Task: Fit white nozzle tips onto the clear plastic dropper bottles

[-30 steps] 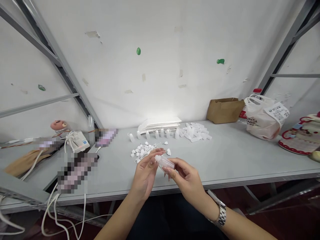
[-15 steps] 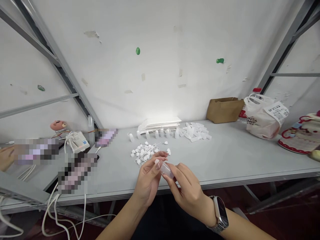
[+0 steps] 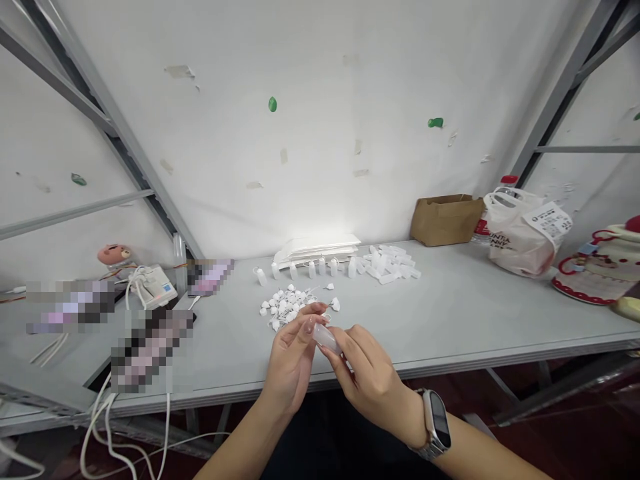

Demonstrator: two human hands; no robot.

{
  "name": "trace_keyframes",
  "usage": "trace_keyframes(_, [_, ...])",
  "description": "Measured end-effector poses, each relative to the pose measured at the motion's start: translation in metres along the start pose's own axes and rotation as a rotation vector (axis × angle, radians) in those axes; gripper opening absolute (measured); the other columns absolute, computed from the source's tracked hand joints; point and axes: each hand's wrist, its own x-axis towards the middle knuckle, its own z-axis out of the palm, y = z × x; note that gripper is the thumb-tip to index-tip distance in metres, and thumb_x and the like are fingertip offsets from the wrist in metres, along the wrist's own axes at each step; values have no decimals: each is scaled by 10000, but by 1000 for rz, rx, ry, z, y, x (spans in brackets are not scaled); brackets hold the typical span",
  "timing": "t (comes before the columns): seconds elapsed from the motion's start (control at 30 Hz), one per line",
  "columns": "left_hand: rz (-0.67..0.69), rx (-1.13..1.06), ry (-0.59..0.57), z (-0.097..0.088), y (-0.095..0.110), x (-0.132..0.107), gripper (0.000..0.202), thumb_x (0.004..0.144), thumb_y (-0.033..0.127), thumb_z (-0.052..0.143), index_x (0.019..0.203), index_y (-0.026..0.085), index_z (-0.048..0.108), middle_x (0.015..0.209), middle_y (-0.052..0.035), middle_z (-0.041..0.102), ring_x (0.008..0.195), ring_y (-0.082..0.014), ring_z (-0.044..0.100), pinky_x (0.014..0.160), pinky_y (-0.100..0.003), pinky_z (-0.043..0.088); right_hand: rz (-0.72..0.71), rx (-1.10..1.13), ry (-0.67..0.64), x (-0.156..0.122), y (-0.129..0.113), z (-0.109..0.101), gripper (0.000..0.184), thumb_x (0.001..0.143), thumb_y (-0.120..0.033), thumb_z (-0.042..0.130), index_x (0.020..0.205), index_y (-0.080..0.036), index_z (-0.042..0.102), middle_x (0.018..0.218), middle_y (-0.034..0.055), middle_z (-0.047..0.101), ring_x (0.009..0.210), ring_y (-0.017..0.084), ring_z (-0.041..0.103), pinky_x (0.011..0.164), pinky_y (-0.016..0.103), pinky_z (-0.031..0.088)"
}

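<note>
My right hand point(image 3: 373, 367), with a watch on the wrist, grips a small translucent plastic bottle point(image 3: 327, 339) between thumb and fingers. The bottle is tilted, its mouth end towards my left hand point(image 3: 291, 357). My left thumb and fingers close round that end on a small white cap, mostly hidden by the fingers; a thin loop shows beside it. Just beyond my left hand lies a pile of white caps with straps point(image 3: 287, 305). Behind the pile, several capped bottles point(image 3: 312, 269) stand in a row. A heap of uncapped bottles point(image 3: 393, 265) lies to their right.
White sheets or packets point(image 3: 320, 248) are stacked against the wall. A brown cardboard box point(image 3: 447, 220), a plastic bag point(image 3: 523, 237) and a decorated bag point(image 3: 595, 267) stand at the right. Phones with blurred screens point(image 3: 153, 350), white cables point(image 3: 107, 427) and a power strip point(image 3: 156, 287) occupy the left.
My left thumb now covers the bottle's end, where a white tip showed before. Both hands stay together around the bottle. At the far left, another person's hand has left the view.
</note>
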Motion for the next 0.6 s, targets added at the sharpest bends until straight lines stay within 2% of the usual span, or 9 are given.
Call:
trace_keyframes(0.17, [-66,-54,42,5,-8,-2,143,748,302,679,818,184,717,1048,-49,552,1127,-193,437,845,-220,413,-6,-66,2,-3,-1,7,243,864,-74,480,1104,-40,484,711,97,565,602,177,436,524,313,424])
trace_keyframes(0.27, [-67,-46,39,4,-9,0,140,760,310,666,829,197,712,1048,-50,569,1147,-207,439,881,-252,402,49,-3,-16,-4,1,9,188,868,-73,471,1050,-63,518,702,87,553,611,177,441,542,310,429])
trace_keyframes(0.37, [-51,54,2,-1,-5,1,166,750,327,676,871,218,708,1122,-54,570,1183,-235,424,933,-295,378,209,230,-27,-3,2,6,143,887,-118,465,1005,-108,547,731,70,565,647,165,479,597,297,452])
trace_keyframes(0.5, [9,162,-104,-5,5,-1,376,700,430,697,1009,216,695,1225,-83,536,1270,-284,332,997,-326,339,502,571,-91,3,2,-2,116,887,-228,503,899,-158,595,710,22,559,630,129,498,602,256,446])
trace_keyframes(0.6, [46,175,-136,-6,12,-2,389,774,496,586,1000,203,708,1206,-98,545,1280,-282,323,1011,-338,331,702,794,-176,8,1,-8,171,874,-304,525,829,-172,625,632,-15,512,580,105,471,548,227,419])
